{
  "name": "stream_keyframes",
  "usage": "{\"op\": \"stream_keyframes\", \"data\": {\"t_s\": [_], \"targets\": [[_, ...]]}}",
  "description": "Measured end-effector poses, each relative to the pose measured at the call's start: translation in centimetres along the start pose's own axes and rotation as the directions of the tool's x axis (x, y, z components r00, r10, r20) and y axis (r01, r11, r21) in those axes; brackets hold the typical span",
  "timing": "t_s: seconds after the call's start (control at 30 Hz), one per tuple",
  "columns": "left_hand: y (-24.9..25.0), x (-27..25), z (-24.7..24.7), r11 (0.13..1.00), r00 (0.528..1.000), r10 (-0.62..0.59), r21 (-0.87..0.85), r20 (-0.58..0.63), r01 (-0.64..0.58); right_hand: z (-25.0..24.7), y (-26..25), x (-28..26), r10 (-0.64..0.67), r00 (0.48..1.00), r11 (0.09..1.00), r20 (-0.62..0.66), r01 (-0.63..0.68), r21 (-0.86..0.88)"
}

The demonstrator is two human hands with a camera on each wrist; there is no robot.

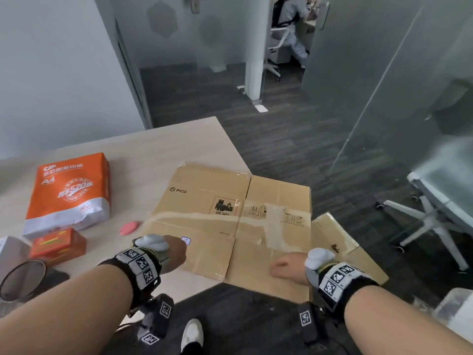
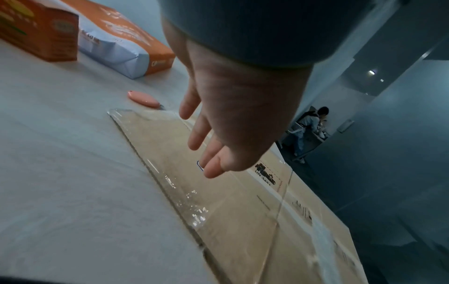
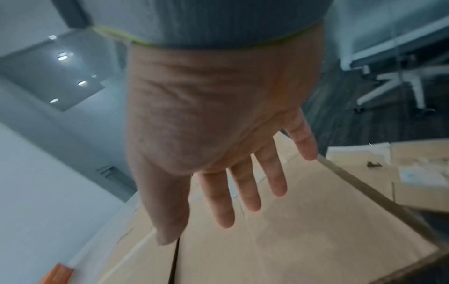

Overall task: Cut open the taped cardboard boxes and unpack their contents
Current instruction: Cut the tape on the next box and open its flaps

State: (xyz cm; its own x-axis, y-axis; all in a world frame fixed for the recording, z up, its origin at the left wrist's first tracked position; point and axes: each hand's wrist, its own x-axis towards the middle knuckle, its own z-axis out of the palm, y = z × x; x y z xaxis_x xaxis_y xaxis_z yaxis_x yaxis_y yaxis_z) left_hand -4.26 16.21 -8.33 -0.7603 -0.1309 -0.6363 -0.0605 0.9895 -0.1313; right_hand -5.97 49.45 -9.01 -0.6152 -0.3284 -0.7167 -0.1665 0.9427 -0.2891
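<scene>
A flattened cardboard box (image 1: 204,213) with strips of clear tape lies on the table (image 1: 153,147), its right half hanging past the table's edge. My left hand (image 1: 176,252) is at the box's near left part, fingers straight (image 2: 211,146) and down at the cardboard (image 2: 230,211). My right hand (image 1: 286,267) is spread flat over the near right panel (image 3: 303,230), fingers (image 3: 243,192) extended. Neither hand holds anything. A pink box cutter (image 1: 129,228) lies on the table just left of the cardboard, also seen as the cutter (image 2: 143,100) beyond my left fingers.
An orange A4 paper ream (image 1: 69,190), a small orange box (image 1: 57,245) and a tape roll (image 1: 23,280) sit on the table's left. Another flattened cardboard (image 1: 340,242) lies lower at the right. A white office chair (image 1: 430,213) stands further right.
</scene>
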Motion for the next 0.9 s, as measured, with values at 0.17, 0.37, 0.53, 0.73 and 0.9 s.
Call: {"op": "stream_keyframes", "data": {"t_s": [0.17, 0.37, 0.53, 0.73, 0.9], "targets": [[-3.9, 3.0, -1.8, 0.981, 0.996, -0.065, -0.185, -0.064, 0.052, -0.3, 1.4, 2.8, 0.173, 0.958, 0.963, -0.227, -0.116, 0.242], [-10.1, 12.2, 0.2, 0.873, 0.951, -0.293, -0.433, -0.101, 0.223, 0.1, 4.3, 5.5, 0.548, 0.803, 0.653, -0.234, -0.235, 0.72], [-13.5, 23.7, 3.3, 0.808, 0.938, -0.346, -0.516, -0.023, 0.286, -2.3, 4.8, 8.1, 0.669, 0.736, 0.388, -0.103, -0.228, 0.893], [-8.4, 16.8, -6.4, 0.857, 0.939, -0.339, -0.395, 0.056, 0.333, -2.1, 6.4, 9.0, 0.739, 0.672, 0.332, -0.045, -0.305, 0.893], [-6.1, 19.8, -7.9, 0.784, 0.945, -0.325, -0.546, 0.043, 0.295, 0.2, 12.6, 9.2, 0.829, 0.56, 0.232, -0.006, -0.333, 0.914]]}}
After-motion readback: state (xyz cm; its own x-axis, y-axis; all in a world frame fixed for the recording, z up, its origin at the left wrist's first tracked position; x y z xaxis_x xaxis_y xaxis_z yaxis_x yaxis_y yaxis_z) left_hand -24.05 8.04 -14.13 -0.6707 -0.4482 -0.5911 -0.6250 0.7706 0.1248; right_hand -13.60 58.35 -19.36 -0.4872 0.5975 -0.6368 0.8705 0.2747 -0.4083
